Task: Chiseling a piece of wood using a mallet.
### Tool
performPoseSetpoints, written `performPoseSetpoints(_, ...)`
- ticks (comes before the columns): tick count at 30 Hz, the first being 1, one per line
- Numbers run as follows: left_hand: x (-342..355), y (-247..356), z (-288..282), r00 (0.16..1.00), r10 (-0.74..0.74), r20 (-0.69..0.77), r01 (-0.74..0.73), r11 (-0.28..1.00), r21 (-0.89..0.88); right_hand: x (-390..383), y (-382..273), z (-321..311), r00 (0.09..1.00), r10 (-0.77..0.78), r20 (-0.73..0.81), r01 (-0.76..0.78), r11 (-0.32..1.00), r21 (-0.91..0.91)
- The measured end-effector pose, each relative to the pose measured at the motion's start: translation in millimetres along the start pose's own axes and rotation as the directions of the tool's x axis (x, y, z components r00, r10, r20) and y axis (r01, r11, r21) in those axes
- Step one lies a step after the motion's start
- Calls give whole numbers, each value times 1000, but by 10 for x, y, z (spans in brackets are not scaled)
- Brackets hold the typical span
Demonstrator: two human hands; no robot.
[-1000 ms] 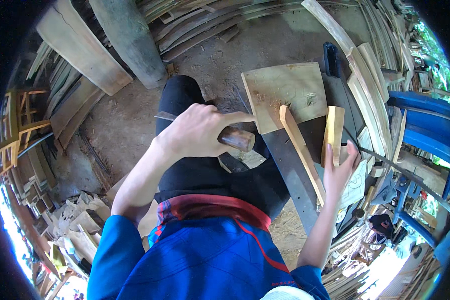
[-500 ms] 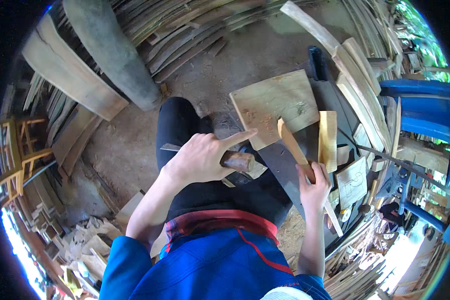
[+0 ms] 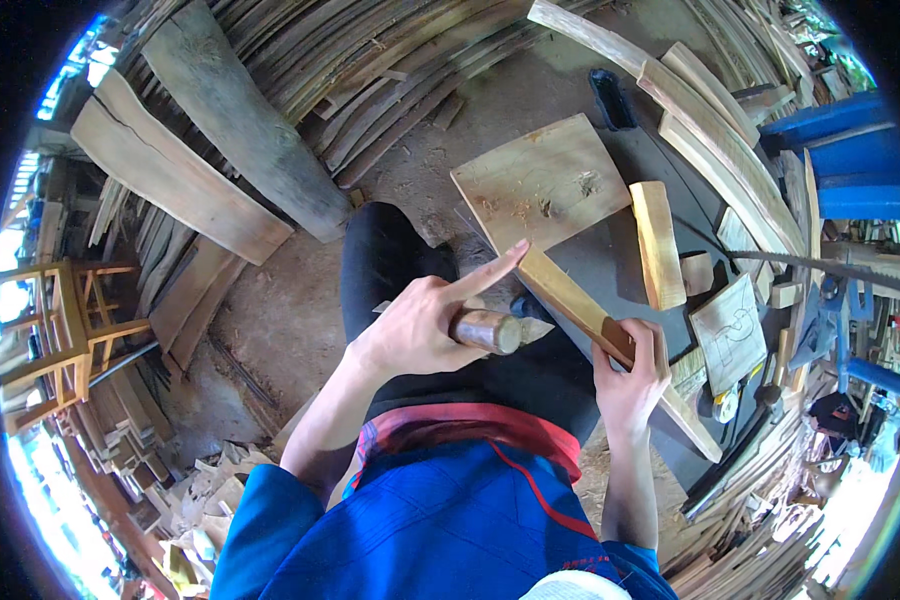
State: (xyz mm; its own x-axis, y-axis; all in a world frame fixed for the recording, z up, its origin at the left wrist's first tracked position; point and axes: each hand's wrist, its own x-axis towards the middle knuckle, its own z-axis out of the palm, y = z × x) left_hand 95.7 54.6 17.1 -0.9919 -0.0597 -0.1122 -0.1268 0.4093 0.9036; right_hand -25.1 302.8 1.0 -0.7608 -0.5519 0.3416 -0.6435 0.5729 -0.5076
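Your left hand [image 3: 415,325]: fingers closed on wooden tool handle [image 3: 485,330], forefinger out | your right hand [image 3: 632,375]: fingers wrapped round wood strip [image 3: 570,300] slanting beside square board [image 3: 542,185]

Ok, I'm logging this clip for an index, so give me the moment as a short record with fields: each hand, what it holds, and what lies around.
left hand: wrapped round a wooden tool handle, index finger stretched out straight
right hand: gripping a long wooden strip
strip position: slants up to a square board
beside it: a shorter wooden block on a dark surface
surroundings: stacked planks, a small wooden stool frame
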Motion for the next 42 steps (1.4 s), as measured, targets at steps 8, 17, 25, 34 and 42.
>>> performPoseSetpoints(8, -171, 166, 15, 983, -183, 31, 183, 983, 13, -116, -42, -1, 1000, -2, -20, 3, 999, 52)
performPoseSetpoints(17, -230, -76, 65, 985, 119, -124, -128, 990, -64, -100, 4, 42, 999, -21, -29, 21, 1000, 13)
performPoseSetpoints(25, -249, 33, 30, 991, 29, -132, -57, 975, -215, -104, 2, -170, 991, -70, 110, 60, 994, 96)
performPoseSetpoints(34, -236, 116, 69, 961, 138, -238, -236, 858, -457, -159, -156, -522, 950, -193, 246, 177, 981, 83)
performPoseSetpoints(42, -209, 174, 140, 985, 109, -135, -173, 587, -791, -238, -182, -786, 931, -258, 257, 253, 966, 56)
